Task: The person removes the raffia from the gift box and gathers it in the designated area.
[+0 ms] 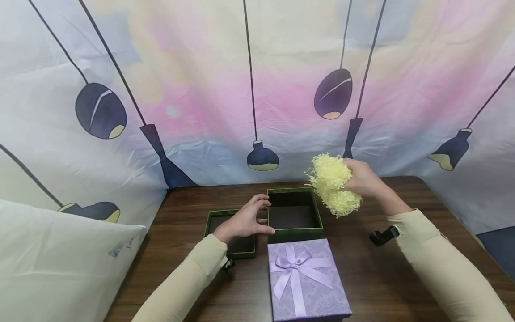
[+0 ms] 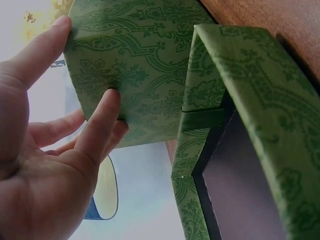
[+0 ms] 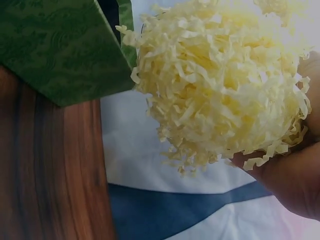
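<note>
My right hand (image 1: pixel 362 177) grips a clump of pale yellow shredded paper (image 1: pixel 331 181), raised at the right edge of a green patterned box (image 1: pixel 299 232). The box has no lid on, and its dark inside floor shows. In the right wrist view the shredded paper (image 3: pixel 220 85) bulges out of the hand and hides most of the fingers. My left hand (image 1: pixel 245 219) rests against the box's left side, thumb near the front corner. In the left wrist view its fairly straight fingertips (image 2: pixel 110 97) touch the green wall (image 2: pixel 135 85).
Left of the box lies a shallow green lid (image 1: pixel 243 256) with a dark inside, partly under the left hand and forearm. In front stands a lilac gift box (image 1: pixel 318 286) with a ribbon bow. A printed cloth (image 1: pixel 209 112) hangs behind the wooden table (image 1: pixel 181 205).
</note>
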`<state>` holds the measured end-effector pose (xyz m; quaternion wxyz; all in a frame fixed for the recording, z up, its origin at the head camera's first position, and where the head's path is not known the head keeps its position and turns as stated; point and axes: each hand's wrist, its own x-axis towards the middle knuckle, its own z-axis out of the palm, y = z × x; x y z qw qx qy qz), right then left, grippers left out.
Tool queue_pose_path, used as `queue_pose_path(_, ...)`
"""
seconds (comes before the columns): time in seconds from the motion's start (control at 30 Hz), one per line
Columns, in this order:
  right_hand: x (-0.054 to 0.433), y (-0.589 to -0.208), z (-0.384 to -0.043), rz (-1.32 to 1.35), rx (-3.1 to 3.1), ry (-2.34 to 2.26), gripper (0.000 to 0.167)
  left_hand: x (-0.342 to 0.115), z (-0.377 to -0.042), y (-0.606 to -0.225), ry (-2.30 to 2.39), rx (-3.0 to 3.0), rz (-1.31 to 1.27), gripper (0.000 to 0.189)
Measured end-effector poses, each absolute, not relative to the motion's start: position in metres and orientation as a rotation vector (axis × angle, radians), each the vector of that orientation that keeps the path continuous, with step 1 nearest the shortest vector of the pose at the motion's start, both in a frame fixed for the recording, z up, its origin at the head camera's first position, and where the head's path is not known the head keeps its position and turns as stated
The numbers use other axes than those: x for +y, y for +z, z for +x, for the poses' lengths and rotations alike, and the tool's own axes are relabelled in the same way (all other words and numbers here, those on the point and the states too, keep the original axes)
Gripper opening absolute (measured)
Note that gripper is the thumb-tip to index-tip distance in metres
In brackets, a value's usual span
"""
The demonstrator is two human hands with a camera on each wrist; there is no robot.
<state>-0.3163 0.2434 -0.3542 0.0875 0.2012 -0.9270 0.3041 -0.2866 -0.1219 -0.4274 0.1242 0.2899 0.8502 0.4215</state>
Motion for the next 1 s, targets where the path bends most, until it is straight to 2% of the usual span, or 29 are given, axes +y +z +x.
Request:
queue_pose_path(0.13,0.254,-0.36,-0.313,0.557,-2.761,0.925,0.04,-0.121,-0.287,-0.429,1.223,2.478,0.839,0.078)
queue_pose_path(0.37,0.268,-0.369,-0.308,0.471,-2.772,0.983,0.049,-0.122,-0.287,-0.428,1.247,2.465,0.837,0.08)
queue_pose_path(1.0,0.278,-0.394,-0.302,0.477,-2.812,0.91,0.046,-0.124,-0.287,-0.431,1.258,2.453,0.817,0.077)
